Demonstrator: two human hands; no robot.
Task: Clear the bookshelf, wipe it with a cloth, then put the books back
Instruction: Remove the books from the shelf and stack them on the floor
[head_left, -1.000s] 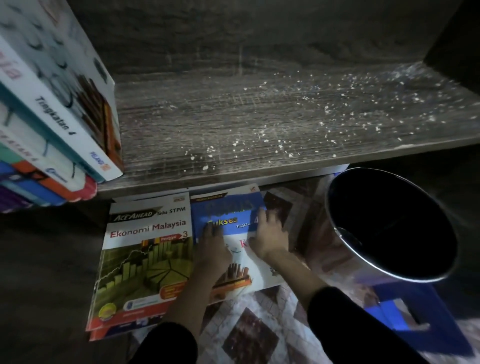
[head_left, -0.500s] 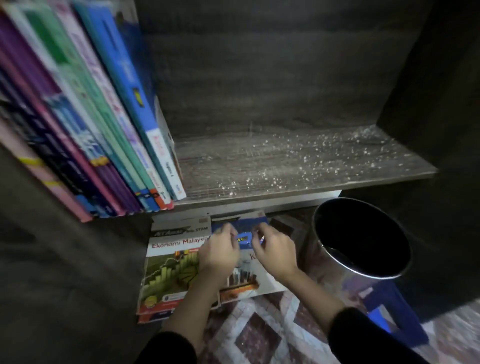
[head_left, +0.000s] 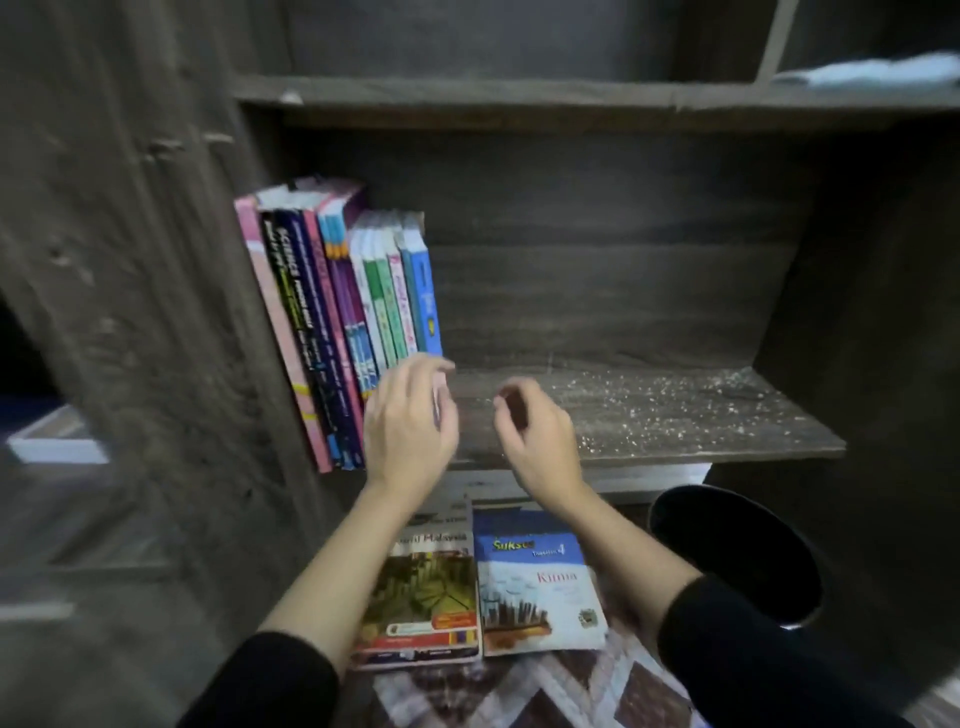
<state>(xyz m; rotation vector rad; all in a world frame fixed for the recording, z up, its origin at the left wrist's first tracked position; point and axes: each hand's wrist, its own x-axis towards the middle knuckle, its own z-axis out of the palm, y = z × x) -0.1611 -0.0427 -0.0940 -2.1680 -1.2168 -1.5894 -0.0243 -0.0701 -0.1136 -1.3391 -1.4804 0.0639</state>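
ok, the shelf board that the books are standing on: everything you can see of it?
The shelf board is dark grey with a wood grain, worn wood or laminate by the look of it. It sits level between the bookcase's side walls. White specks and crumbs litter its bare middle and right part, thickest toward the right rear. A row of books stands on its left end. The left hand and right hand are in front of its front edge; contact is unclear.

Blue book (head_left: 540, 597): "Sukses", "Kimia"; green book (head_left: 423, 597): "Malaysia".
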